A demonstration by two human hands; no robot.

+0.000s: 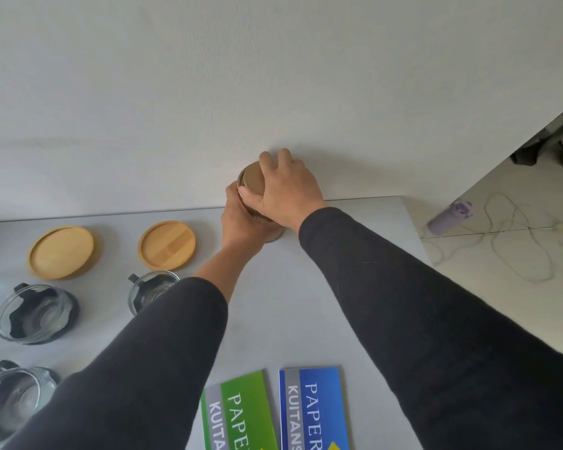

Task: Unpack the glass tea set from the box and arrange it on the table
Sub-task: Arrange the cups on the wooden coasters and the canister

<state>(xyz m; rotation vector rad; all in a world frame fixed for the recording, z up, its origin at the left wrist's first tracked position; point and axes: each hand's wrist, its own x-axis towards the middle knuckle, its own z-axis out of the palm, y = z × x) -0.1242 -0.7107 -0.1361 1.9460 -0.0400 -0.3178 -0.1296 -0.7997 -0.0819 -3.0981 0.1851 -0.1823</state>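
Note:
A glass teapot with a wooden lid stands at the far edge of the grey table, against the wall. My left hand grips its body from the left. My right hand holds the lid from above, fingers curled round its rim. Most of the pot is hidden by both hands. Two round wooden coasters lie to the left. Glass cups with black bases sit nearer me: one, one partly behind my left sleeve, one at the lower left.
A green booklet and a blue booklet lie at the table's near edge. The table ends at the right; beyond it, on the floor, lie a purple bottle and loose cables. A white wall rises behind.

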